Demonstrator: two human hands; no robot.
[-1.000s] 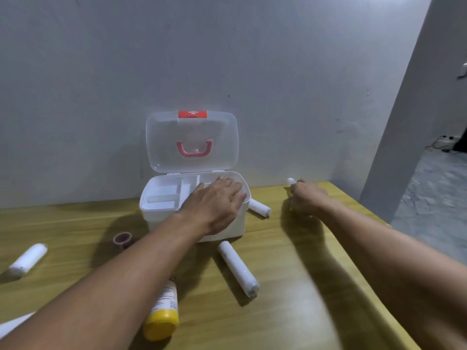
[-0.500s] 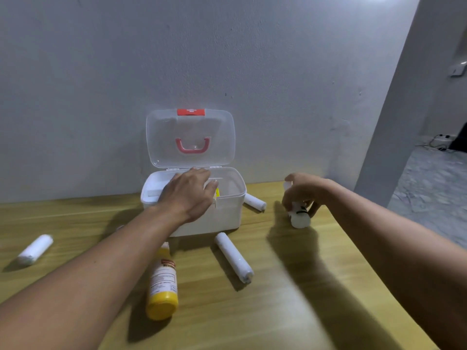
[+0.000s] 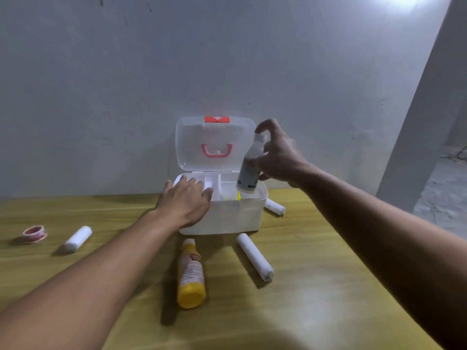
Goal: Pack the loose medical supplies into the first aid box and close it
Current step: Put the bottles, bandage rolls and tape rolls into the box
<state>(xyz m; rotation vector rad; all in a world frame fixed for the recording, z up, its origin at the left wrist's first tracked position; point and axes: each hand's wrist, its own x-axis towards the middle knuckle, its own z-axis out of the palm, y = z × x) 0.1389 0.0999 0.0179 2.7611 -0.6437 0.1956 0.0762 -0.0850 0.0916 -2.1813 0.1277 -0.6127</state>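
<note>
From the head camera, the right hand (image 3: pixel 276 154) has its fingers curled around a small white bottle (image 3: pixel 250 168), held nearly upright with its base just above the right-hand compartment of the open first aid box (image 3: pixel 227 215). The grip sits high on the bottle, near the cap, so the base could swing and knock the box rim, or the bottle could slip and bounce out rather than drop in.

The left hand (image 3: pixel 185 204) lies flat with fingers spread loosely over the box's left front corner, holding nothing, only steadying it. If that hand lifts too soon, the light plastic box may slide on the wooden table (image 3: pixel 316 286).

The clear lid (image 3: pixel 214 145) stands upright behind, close to the right hand's knuckles; a bump could tip it forward onto the bottle.

Still loose on the table: a yellow-capped bottle (image 3: pixel 190 274) lying in front of the box, a white gauze roll (image 3: pixel 255 257) beside it, another roll (image 3: pixel 275 207) at the box's right rear, a third roll (image 3: pixel 77 239) to the left, and a red tape ring (image 3: pixel 34 234) beyond it. The round items could roll if nudged by a forearm.
</note>
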